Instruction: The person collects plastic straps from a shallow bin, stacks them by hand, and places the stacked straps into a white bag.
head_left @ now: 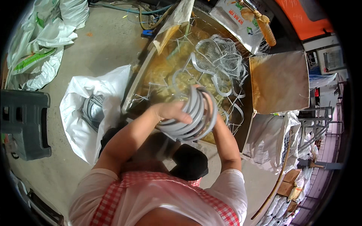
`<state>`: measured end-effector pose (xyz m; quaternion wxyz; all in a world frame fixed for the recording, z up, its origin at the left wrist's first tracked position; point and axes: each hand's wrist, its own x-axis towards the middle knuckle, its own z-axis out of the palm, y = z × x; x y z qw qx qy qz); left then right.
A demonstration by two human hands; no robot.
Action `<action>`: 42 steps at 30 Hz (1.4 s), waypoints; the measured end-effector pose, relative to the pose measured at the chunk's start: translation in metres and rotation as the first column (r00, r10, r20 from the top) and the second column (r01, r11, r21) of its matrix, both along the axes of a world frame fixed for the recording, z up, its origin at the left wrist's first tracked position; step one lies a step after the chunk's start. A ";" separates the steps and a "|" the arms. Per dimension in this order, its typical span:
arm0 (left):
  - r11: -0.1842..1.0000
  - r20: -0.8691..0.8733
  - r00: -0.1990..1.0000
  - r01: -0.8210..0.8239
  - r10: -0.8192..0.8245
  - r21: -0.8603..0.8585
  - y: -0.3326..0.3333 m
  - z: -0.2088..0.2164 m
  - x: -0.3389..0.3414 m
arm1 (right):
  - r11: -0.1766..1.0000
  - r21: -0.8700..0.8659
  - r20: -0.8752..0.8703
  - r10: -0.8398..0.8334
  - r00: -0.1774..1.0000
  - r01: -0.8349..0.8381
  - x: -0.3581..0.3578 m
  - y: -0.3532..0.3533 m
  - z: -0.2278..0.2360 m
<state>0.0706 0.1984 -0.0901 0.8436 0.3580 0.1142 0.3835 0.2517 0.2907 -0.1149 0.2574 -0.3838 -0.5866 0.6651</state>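
Note:
A stack of grey curved plastic rings (194, 115) is held between my two hands in front of my lap, over the near edge of a bin. My left hand (171, 112) grips the stack from the left, its thumb lying across the top. On the far right side my right hand (209, 105) holds the rings, most of its fingers hidden by them. In the bin (145, 71) lie grey curved pieces (200, 64) with thin sprues attached (149, 90) and a tangle of clear plastic strands (230, 56). More grey rings (93, 109) sit inside an open white sack (73, 100) at my left.
A dark plastic stool (26, 122) stands at far left, below piled white sacks (45, 37). A cardboard flap (279, 83) rises right of the bin. A long wooden stick (277, 184) leans near a filled sack (267, 135). Work gloves (260, 22) hang at the back.

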 end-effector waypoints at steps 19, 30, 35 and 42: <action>0.554 -0.423 0.498 -0.833 0.757 0.010 0.034 -0.034 -0.014 | 0.970 -0.171 0.065 -0.166 0.984 0.174 0.021 0.012 0.045; 0.513 -0.358 0.694 -0.710 0.625 -0.481 0.037 -0.036 -0.001 | 0.963 -0.186 -0.438 0.096 0.894 -0.194 0.060 0.021 0.016; 0.311 -0.327 0.476 -0.840 0.817 -0.445 0.038 -0.040 0.009 | 0.957 -0.234 -0.571 0.006 0.821 -0.170 0.001 -0.017 0.023; 0.414 -0.691 0.101 -0.858 0.716 0.303 0.029 -0.011 -0.019 | 0.991 0.112 0.621 -0.015 0.784 -0.070 0.040 -0.007 -0.013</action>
